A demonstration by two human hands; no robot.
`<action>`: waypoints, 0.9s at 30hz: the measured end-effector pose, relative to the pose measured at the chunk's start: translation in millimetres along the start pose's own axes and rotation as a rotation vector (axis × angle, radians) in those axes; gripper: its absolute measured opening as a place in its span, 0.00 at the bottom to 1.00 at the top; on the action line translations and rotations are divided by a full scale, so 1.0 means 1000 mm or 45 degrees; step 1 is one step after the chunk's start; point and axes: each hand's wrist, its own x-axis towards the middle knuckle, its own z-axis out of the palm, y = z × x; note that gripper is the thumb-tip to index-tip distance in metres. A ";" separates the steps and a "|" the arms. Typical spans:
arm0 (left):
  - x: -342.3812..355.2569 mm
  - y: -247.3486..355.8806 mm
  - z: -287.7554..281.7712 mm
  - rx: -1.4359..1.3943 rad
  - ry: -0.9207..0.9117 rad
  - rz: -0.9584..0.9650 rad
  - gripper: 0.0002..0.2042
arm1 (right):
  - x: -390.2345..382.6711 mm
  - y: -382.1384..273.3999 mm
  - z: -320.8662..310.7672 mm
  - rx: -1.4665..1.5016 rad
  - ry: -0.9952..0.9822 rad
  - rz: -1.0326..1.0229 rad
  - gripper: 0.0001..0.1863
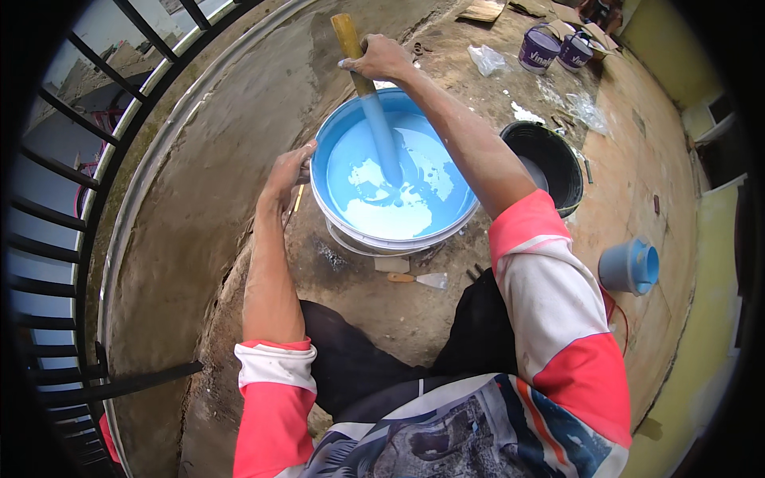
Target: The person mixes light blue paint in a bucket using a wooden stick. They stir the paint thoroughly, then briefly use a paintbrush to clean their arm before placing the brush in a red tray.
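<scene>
A large white bucket (374,241) stands on the concrete floor in front of me, filled with light blue paint (414,199) streaked with white. My right hand (381,57) grips the top of a wooden stick (347,36) whose paint-coated lower end dips into the paint. My left hand (288,171) rests on the bucket's left rim, fingers curled over the edge. Both forearms are bare, and my sleeves are pink and white.
A black bucket (558,151) sits right of the paint bucket. A small blue cup (631,267) lies on its side at the right. A putty knife (421,279) lies by the bucket's base. Two purple paint cans (540,48) stand at the back. A black railing (72,199) runs along the left.
</scene>
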 end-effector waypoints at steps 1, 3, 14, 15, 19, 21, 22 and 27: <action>0.002 0.003 0.002 -0.002 0.007 0.008 0.24 | 0.003 0.004 -0.001 -0.008 -0.014 -0.007 0.34; 0.007 0.010 0.007 -0.009 0.022 0.026 0.24 | 0.007 0.013 -0.005 -0.024 -0.042 -0.024 0.33; 0.004 0.009 0.006 0.028 0.029 0.035 0.28 | -0.040 0.055 -0.045 0.275 -0.023 -0.052 0.25; 0.007 0.011 0.004 -0.015 0.062 0.045 0.28 | -0.050 0.062 -0.055 0.345 0.007 -0.058 0.25; 0.010 0.017 -0.010 -0.180 0.156 0.062 0.31 | -0.125 0.069 -0.100 0.609 0.006 0.056 0.20; 0.016 0.028 -0.008 -0.306 0.196 0.088 0.33 | -0.172 0.093 -0.122 0.675 0.067 0.170 0.18; 0.021 0.038 -0.001 -0.268 0.210 0.151 0.38 | -0.200 0.110 -0.135 0.726 0.117 0.254 0.17; 0.042 0.074 0.025 -0.400 0.168 0.253 0.40 | -0.344 0.176 -0.182 0.866 0.304 0.593 0.16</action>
